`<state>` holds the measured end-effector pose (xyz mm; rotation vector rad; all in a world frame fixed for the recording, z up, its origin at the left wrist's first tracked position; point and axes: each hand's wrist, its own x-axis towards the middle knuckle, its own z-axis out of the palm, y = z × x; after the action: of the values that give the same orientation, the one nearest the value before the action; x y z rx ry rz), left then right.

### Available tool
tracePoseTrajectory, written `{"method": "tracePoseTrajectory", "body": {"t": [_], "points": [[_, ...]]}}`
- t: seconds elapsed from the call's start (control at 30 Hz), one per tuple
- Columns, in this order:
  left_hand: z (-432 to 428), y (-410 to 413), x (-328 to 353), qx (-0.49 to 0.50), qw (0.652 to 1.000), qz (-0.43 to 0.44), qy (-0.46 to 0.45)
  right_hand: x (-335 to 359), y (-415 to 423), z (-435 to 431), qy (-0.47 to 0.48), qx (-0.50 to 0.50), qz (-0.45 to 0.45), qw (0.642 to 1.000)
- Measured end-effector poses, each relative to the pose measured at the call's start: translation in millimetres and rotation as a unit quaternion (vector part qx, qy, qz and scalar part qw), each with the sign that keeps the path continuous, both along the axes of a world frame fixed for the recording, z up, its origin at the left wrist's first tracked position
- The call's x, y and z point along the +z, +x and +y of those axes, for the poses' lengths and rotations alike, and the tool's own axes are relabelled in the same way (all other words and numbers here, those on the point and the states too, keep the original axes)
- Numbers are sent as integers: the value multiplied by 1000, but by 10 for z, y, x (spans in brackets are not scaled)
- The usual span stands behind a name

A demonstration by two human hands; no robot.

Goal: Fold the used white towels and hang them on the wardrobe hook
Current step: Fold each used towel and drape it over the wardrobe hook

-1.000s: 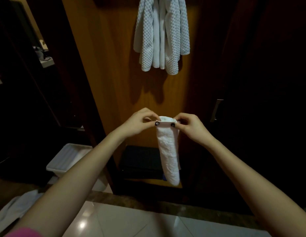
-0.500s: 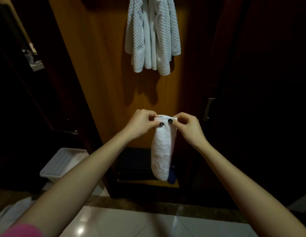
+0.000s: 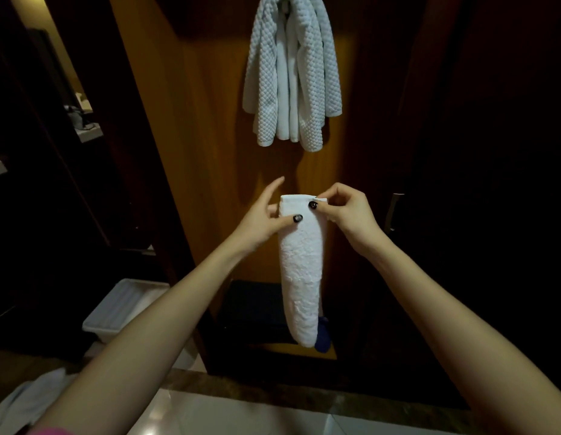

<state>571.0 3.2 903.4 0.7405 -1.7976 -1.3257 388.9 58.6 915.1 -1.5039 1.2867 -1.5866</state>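
Your forearms reach up from the bottom edge and meet below the hung towels (image 3: 291, 73). Your left hand (image 3: 260, 221) presses its thumb on the front of the folded towel (image 3: 301, 271), forefinger lifted free, the other fingers mostly hidden behind. Your right hand (image 3: 351, 215) pinches its top right corner. It hangs straight down, directly beneath the hung towels, whose hook is hidden.
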Motion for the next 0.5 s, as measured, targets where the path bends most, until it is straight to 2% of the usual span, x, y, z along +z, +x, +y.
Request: {"method": "tracePoseTrajectory", "body": {"t": [0.1,0.2,0.3,0.4,0.5], "points": [[-1,-42,20,-14,1000,-16,-5,86,16,-47,9,-6,-65,998],[-10,-63,90,17,998,55,-33,-5,57,-44,27,-37,-104,994],[-57,-39,206,45,992,114,-37,-149,97,60,39,8,-45,998],[-80,8,278,41,981,187,11,-196,105,157,34,63,27,997],[-93,18,301,58,976,208,35,-203,164,230,51,93,17,994]]}}
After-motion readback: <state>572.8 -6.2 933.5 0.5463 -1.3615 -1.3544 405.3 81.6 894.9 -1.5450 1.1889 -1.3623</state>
